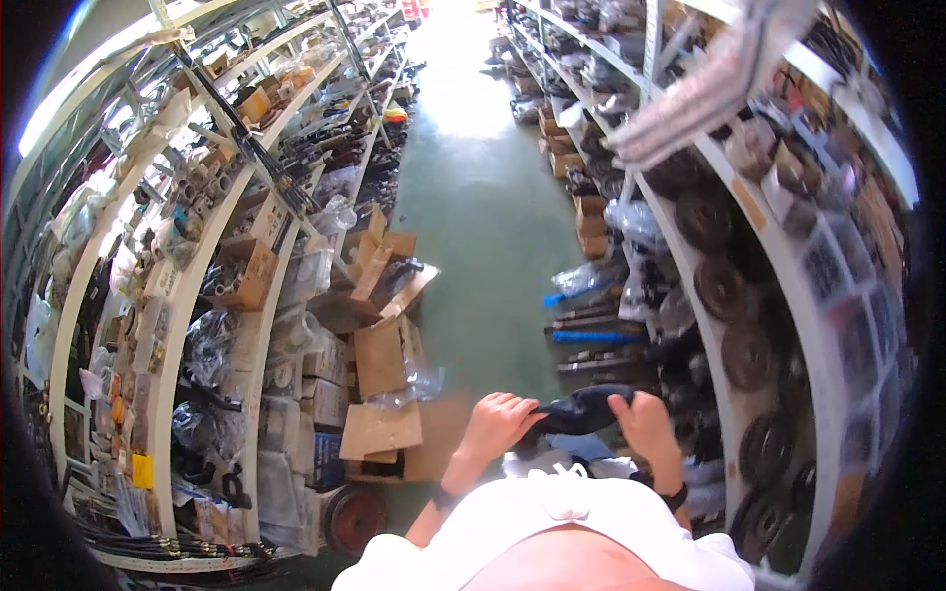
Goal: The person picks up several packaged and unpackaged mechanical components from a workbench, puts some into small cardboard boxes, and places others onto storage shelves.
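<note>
My left hand (499,425) grips one end of a black curved piece (584,410), which looks like a rubber hose or a folded dark part. Its other end is in my right hand (644,428), with the thumb lying over the top. The piece spans between both hands in front of my white top, above the floor. Below it, partly hidden by the piece and my arms, are a blue item (580,446) and some pale wrapped items that I cannot make out.
Open cardboard boxes (380,358) and a red-hubbed wheel (356,519) stand on the left by loaded shelves (211,288). To the right, pulleys or wheels (720,287) line a shelf, with long bars and a blue strip (599,337) jutting toward the green aisle floor (484,288).
</note>
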`<state>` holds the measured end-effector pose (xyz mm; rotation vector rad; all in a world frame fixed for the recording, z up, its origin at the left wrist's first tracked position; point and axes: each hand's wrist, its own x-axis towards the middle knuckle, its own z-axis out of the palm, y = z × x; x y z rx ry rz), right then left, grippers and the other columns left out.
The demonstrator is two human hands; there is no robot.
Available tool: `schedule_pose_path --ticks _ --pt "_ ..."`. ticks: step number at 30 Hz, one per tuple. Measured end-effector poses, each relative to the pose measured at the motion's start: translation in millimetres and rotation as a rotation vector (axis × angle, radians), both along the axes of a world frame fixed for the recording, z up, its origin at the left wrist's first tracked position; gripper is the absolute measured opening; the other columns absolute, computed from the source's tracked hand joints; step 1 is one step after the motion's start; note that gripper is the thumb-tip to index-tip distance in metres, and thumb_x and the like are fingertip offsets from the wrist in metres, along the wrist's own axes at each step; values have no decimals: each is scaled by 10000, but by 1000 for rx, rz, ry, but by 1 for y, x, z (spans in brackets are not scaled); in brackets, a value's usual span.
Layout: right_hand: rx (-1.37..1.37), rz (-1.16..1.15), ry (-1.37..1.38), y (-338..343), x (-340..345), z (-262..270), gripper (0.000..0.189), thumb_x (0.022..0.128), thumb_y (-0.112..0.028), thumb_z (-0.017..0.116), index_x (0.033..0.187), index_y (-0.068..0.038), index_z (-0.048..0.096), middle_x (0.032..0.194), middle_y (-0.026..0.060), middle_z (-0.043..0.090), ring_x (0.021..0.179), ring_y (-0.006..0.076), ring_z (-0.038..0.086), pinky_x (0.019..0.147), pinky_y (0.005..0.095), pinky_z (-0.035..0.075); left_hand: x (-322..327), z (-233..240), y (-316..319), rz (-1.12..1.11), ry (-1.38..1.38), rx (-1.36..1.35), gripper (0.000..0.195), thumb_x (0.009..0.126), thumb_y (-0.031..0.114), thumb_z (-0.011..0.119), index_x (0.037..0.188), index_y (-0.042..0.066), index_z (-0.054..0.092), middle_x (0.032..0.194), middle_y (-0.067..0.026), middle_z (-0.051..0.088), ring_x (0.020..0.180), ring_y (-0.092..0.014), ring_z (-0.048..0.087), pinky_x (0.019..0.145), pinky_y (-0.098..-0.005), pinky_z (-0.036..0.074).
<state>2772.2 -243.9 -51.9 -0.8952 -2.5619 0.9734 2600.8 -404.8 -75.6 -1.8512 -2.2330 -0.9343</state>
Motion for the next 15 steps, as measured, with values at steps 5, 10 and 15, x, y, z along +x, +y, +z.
schedule_pose_path --ticks 5,10,15 --pt "64 442 118 58 -102 6 364 839 -324 485 690 1 549 675 181 559 644 349 538 573 398 428 -63 18 52 156 -13 86 127 633 157 677 707 85 603 620 -61 582 596 -218 575 589 -317 458" --pt "37 674 203 99 -198 20 255 818 -254 525 754 -8 557 678 167 564 665 340 541 594 390 435 -129 29 78 419 -33 131 128 646 136 672 734 70 606 632 -82 579 596 -248 566 567 -333 440" --pt "72 652 209 145 -283 11 287 821 -268 517 737 4 557 676 170 560 654 346 535 598 394 432 -217 0 97 532 -43 109 141 659 134 668 758 58 602 657 -98 580 609 -259 560 550 -336 435"
